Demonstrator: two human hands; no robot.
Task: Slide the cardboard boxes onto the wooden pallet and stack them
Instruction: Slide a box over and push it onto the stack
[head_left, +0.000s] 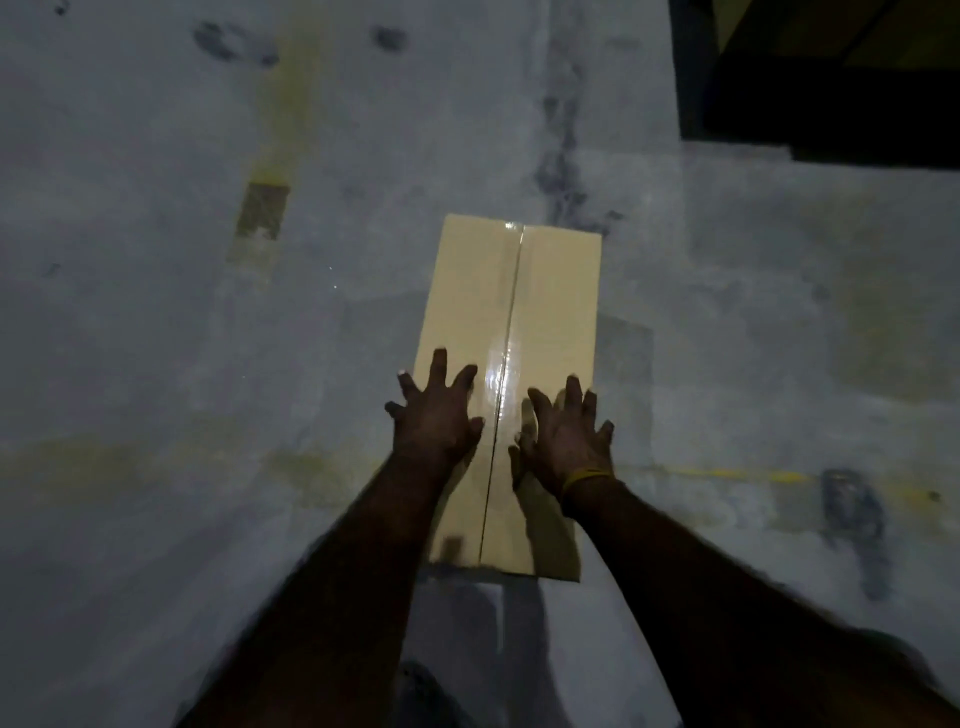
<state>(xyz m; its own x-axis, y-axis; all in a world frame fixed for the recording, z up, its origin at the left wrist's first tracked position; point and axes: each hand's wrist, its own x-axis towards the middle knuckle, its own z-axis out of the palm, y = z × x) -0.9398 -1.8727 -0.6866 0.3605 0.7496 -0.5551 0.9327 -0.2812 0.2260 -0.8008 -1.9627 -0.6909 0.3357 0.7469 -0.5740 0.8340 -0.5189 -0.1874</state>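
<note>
Cardboard box (511, 332), taped along its seam, lay on the grey floor (156, 338) under the spread-fingered left hand (436, 415) and right hand (566, 436).

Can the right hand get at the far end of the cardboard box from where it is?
Probably not without stepping forward: the right hand sits over the cardboard box's near half.

Matt tan cardboard box (511, 364) sealed along its seam with 1 strip of glossy clear tape (503, 374), on a dull grey, scuffed, probably concrete floor (156, 338) with worn yellow paint marks (753, 475).
</note>
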